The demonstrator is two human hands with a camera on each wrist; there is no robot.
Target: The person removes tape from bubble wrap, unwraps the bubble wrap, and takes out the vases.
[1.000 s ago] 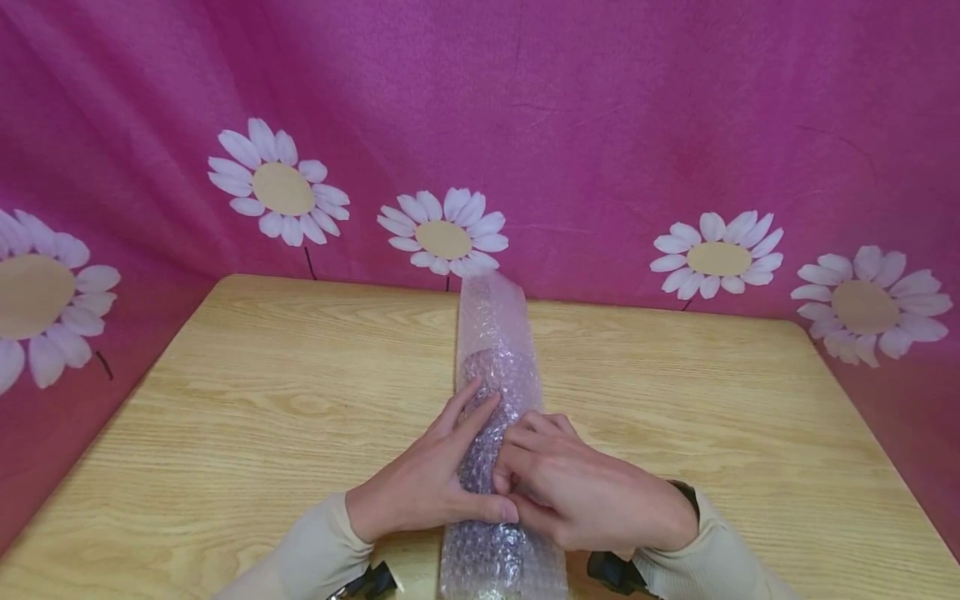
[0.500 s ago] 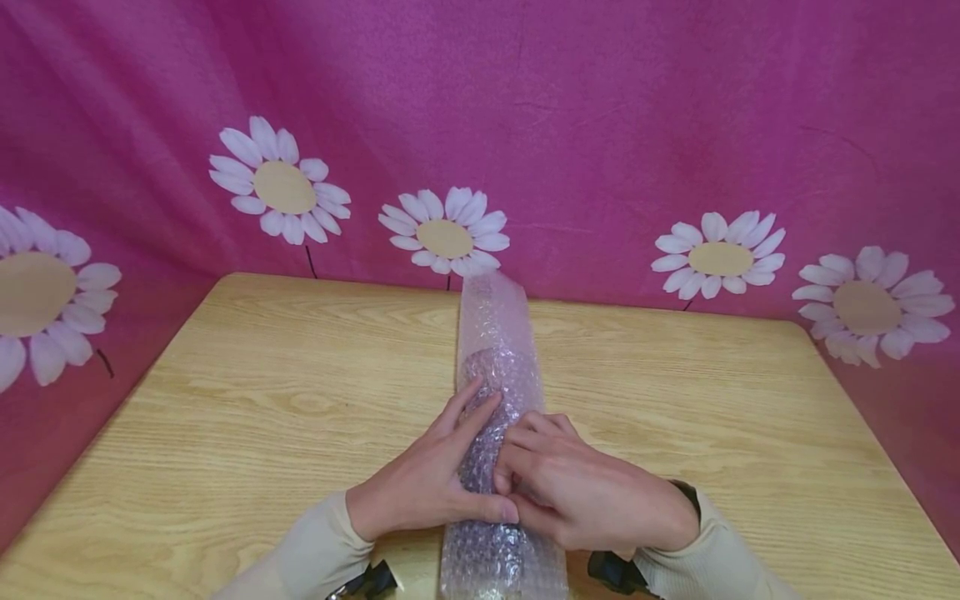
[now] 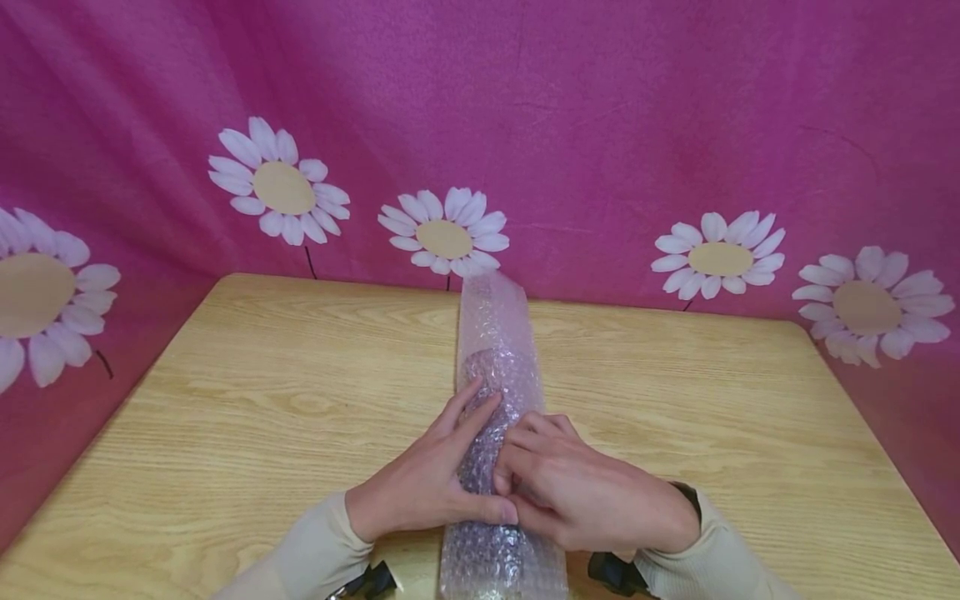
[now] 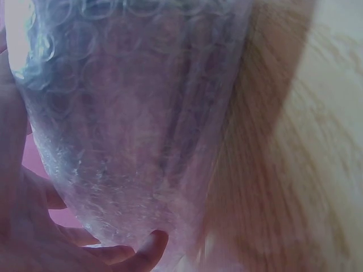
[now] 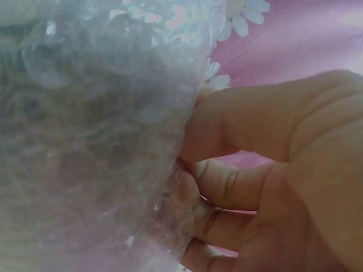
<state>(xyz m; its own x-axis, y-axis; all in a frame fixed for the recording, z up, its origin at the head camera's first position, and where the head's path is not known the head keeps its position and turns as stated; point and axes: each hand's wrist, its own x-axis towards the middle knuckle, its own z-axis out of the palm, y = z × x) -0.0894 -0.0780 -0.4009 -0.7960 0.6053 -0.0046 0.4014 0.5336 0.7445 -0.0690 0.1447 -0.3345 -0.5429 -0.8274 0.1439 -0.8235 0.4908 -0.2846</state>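
Note:
A long bundle of clear bubble wrap (image 3: 501, 367) lies lengthwise across the middle of the table, running from the near edge toward the back. Through its layers something darker shows faintly; what it is I cannot tell. My left hand (image 3: 423, 479) rests on the bundle's left side, fingers spread and fairly straight, its thumb laid across the top. From the right, my right hand (image 3: 581, 483) pinches the wrap's edge with curled fingers. The right wrist view shows those fingers (image 5: 227, 187) at a fold of the plastic. In the left wrist view, fingertips (image 4: 150, 249) lie against the wrap.
A wood-grain table (image 3: 300, 375) extends to both sides of the bundle. Behind and around it hangs a magenta cloth (image 3: 585, 125) printed with white daisies. A black wrist strap or mount (image 3: 618, 571) shows below the right sleeve (image 3: 697, 558).

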